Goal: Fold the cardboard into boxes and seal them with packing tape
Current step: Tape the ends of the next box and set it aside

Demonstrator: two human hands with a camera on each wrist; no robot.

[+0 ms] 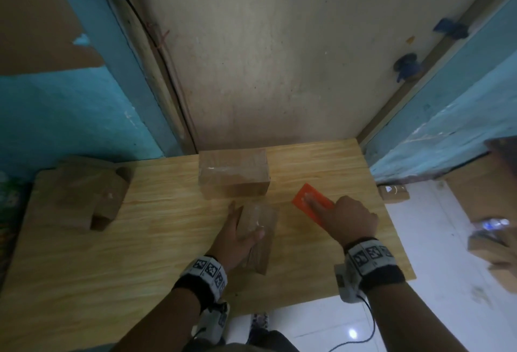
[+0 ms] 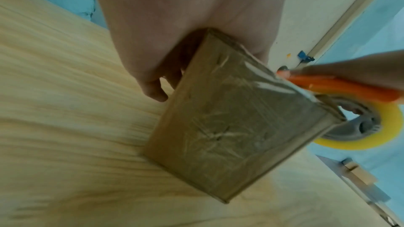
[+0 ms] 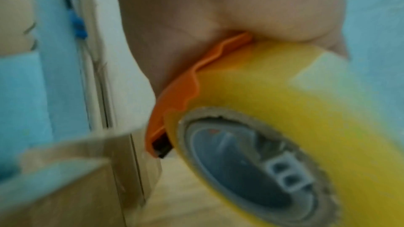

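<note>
Box [image 1: 258, 235] sits on end near the front middle of the table [image 1: 84, 281], held by the left hand [image 1: 237, 237]: fingers run up its left face and the thumb crosses the near top edge, a clasp about as wide as the box. Its faces shine with clear tape, wrinkled in the left wrist view. Just to its right, the right hand [image 1: 349, 218] closes over the orange dispenser [image 1: 312, 203], forefinger laid straight along the top; the right wrist view shows the palm wrapped over the orange guard with the yellow roll [image 3: 295, 118] under it.

Judging by the glossy wrap, this box is sealed or nearly so, and the step in hand looks like cutting or finishing a strip. Next the tape end needs pressing flat, then the box can go aside with the others.

Farther back, a larger taped box [image 1: 233, 173] lies against the wall. At the left edge a heap of cardboard [image 1: 89, 195] waits; whether it is folded or flat I cannot tell. More boxes lie on the floor [image 1: 436, 239] to the right, cut off by the frame.

Whether a strip joins roll and box is not visible. The dispenser's blade is a dark blur. The left fingertips are hidden behind the box from above.
</note>
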